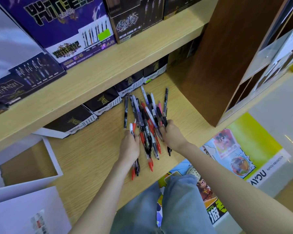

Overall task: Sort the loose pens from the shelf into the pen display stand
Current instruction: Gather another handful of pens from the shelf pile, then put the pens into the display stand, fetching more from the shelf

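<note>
A heap of several loose pens (146,122), black, red, white and purple, lies on the lower wooden shelf (95,149). My left hand (129,146) grips a few pens at the heap's left side; a red and a black pen stick out below the palm. My right hand (172,134) holds several pens at the heap's right side, with a black one poking out beneath the wrist. A white open box (29,159) with a wooden inside stands at the left of the shelf; I cannot tell whether it is the pen display stand.
A row of dark pen boxes (105,102) lines the back of the lower shelf. Purple and black display cartons (61,27) stand on the upper shelf. A brown wooden divider (218,65) rises at the right. My jeans-clad knees (167,208) are at the front edge.
</note>
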The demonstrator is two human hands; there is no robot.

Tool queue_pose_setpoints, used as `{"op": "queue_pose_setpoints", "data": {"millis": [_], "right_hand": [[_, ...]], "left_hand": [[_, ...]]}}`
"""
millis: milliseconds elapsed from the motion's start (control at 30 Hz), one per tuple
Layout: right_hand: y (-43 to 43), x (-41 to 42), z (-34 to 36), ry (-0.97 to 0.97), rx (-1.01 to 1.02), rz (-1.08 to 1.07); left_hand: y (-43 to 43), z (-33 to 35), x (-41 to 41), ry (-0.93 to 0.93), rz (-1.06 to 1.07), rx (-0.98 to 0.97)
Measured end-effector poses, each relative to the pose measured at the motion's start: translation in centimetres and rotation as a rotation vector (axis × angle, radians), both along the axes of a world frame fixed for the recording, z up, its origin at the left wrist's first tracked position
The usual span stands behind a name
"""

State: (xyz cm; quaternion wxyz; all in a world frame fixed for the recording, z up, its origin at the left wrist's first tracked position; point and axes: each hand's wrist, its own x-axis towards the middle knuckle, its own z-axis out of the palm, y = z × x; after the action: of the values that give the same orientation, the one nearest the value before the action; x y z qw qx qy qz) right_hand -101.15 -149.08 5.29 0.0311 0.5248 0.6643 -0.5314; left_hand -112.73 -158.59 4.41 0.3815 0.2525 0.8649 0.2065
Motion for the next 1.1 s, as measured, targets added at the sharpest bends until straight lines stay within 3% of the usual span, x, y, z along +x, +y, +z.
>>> {"op": "queue_pose_setpoints", "data": {"millis": [200, 400, 633, 1100], "right_hand": [[-0.7, 1.6, 1.2, 0.03, -0.005, -0.003], [-2.2, 2.9, 2.7, 0.153, 0.101, -0.096], [-4.5, 5.4, 3.3, 0.254, 0.138, -0.109], [-8.4, 19.0, 3.1, 0.096, 0.181, -0.402]], "left_hand": [[-0.1, 1.9, -1.2, -0.064, 0.155, 0.23], [2.3, 3.9, 0.4, -0.493, 0.378, 0.363], [4.2, 4.9, 5.0, -0.749, 0.182, 0.357], [6.3, 4.5, 20.3, -0.66, -0.188, 0.126]]}}
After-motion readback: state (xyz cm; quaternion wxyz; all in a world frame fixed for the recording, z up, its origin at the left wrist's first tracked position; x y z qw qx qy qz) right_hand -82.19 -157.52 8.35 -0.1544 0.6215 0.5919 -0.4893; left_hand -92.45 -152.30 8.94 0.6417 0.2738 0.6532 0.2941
